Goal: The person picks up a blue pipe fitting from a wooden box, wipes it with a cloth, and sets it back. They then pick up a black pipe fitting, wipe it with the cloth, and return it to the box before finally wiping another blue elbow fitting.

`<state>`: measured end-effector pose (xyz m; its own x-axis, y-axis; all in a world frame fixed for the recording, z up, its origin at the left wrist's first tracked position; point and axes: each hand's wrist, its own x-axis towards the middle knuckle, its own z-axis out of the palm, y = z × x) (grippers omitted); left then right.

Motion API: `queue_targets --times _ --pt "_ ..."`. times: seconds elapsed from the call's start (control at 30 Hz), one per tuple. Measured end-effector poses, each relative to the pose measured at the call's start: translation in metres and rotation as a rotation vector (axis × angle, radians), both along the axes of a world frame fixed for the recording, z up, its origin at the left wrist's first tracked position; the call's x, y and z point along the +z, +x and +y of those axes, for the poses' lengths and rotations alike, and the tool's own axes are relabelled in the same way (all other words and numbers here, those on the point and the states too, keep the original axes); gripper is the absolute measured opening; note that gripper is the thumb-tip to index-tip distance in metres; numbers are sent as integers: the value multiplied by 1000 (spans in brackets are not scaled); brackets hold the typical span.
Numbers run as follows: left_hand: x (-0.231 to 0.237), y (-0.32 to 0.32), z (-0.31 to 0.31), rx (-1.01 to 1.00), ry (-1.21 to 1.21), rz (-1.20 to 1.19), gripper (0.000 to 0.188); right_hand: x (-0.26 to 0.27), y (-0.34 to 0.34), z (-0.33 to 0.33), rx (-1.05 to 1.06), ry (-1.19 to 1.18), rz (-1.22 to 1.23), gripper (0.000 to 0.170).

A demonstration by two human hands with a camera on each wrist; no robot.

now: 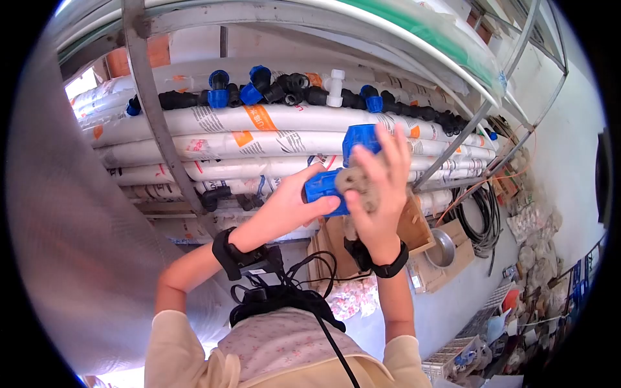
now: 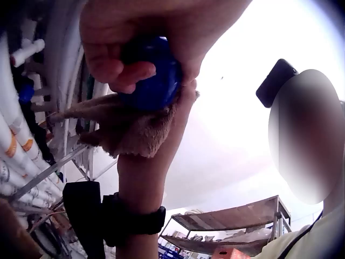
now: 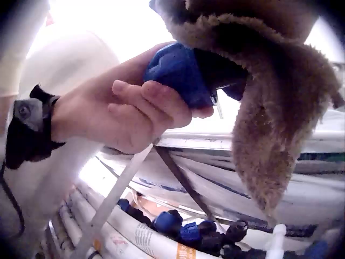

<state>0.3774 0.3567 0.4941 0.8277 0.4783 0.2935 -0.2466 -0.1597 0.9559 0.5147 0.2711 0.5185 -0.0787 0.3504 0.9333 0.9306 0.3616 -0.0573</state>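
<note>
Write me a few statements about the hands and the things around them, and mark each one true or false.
1. The left hand grips a blue end of a pipe fitting. True.
2. The right hand holds nothing. False: it holds a shaggy brown cloth against the fitting.
3. A white fitting sits among black and blue fittings on the wrapped pipes. True.
4. The round metal bowl rests on the wrapped pipes. False: it is on the cardboard, away from the pipes.
</note>
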Motion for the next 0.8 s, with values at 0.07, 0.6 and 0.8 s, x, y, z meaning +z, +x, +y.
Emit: queue_targets --times 0.07,0.6,0.8 --pt "7 1 -7 19 38 -10 41 0 5 4 84 46 195 55" --pt "-7 -18 -4 337 407 106 46 -24 -22 14 252 -161 700 67" --pt "-15 -36 -6 364 453 133 47 -39 -37 13 415 -297 930 77"
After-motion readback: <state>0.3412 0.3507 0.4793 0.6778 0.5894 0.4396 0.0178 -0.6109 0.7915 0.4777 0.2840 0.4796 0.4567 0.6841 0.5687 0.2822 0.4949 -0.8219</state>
